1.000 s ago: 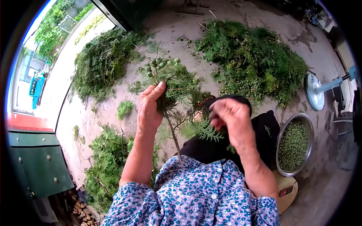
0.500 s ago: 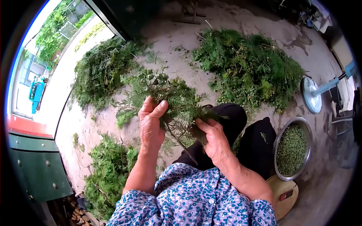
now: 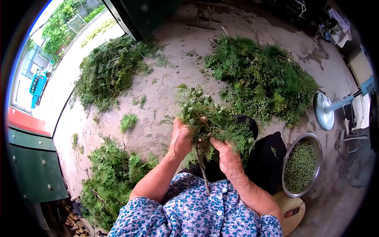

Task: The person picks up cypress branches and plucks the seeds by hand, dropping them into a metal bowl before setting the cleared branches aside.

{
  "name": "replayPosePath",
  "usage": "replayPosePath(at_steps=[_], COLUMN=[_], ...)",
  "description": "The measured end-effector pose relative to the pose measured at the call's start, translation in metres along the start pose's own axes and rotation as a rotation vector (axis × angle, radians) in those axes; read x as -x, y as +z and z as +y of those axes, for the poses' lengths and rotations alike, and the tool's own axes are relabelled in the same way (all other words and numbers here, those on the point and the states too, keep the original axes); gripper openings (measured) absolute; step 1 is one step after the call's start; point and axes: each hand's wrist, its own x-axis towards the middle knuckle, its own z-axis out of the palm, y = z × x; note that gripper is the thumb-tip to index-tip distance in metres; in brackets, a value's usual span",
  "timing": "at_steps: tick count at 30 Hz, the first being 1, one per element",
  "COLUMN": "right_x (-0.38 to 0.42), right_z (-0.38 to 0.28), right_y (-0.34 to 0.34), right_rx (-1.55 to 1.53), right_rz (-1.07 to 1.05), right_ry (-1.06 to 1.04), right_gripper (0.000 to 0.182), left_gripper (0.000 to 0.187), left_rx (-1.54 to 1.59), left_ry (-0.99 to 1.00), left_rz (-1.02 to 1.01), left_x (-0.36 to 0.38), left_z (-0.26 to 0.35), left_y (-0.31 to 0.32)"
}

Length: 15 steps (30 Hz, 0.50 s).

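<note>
A leafy evergreen branch (image 3: 215, 114) with clusters of round green cones (image 3: 193, 108) is held over my lap. My left hand (image 3: 181, 138) is closed around its foliage on the left, below the cones; its fingers are partly hidden by the leaves. On the other side, my right hand (image 3: 229, 158) grips the sprigs, thumb pointing up toward the middle. The bare woody stem (image 3: 202, 170) hangs down between both hands toward my shirt. To the right of my knees stands a metal basin (image 3: 287, 189) holding many green cones (image 3: 301, 164).
Cut evergreen branches lie in a back-left pile (image 3: 110, 71), a large back-right pile (image 3: 260, 75) and a front-left pile (image 3: 114, 181). A fan (image 3: 325, 106) stands at right. A round wooden board (image 3: 290, 217) is below the basin. Green panels (image 3: 33, 170) edge the left.
Both hands and the branch have shifted to the right. The branch has turned, its stem hanging more upright, and its foliage now spreads over the right hand. The camera view has moved slightly.
</note>
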Motion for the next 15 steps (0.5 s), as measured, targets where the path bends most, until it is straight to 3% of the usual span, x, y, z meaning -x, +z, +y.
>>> replayPosePath(at_steps=[1,3,4,8,12,15], right_x=[-0.001,-0.001,-0.001,0.0,-0.001,0.005], right_z=[0.0,0.001,-0.003,-0.003,-0.004,-0.022], right_y=[-0.001,-0.007,-0.008,-0.008,-0.004,-0.01], right_rx=[-0.019,-0.055,-0.05,-0.091,0.003,0.569], right_rz=[-0.024,-0.066,-0.063,-0.025,0.016,-0.096], right_ry=[0.014,0.047,0.095,0.089,-0.044,-0.291], right_gripper=[0.017,0.014,0.014,0.013,0.01,0.021], left_gripper=[0.018,0.023,0.03,0.025,0.035,0.035], left_rx=[-0.055,0.302,0.255,0.292,0.277,0.316], left_ry=[0.086,-0.132,-0.153,-0.232,-0.231,-0.203], left_rz=[-0.054,-0.109,-0.059,-0.117,-0.004,0.036], left_x=[0.0,0.006,0.011,0.011,0.011,0.014], left_z=[-0.005,0.001,0.015,0.012,0.011,0.015], left_y=[-0.005,0.0,0.009,-0.004,0.007,0.017])
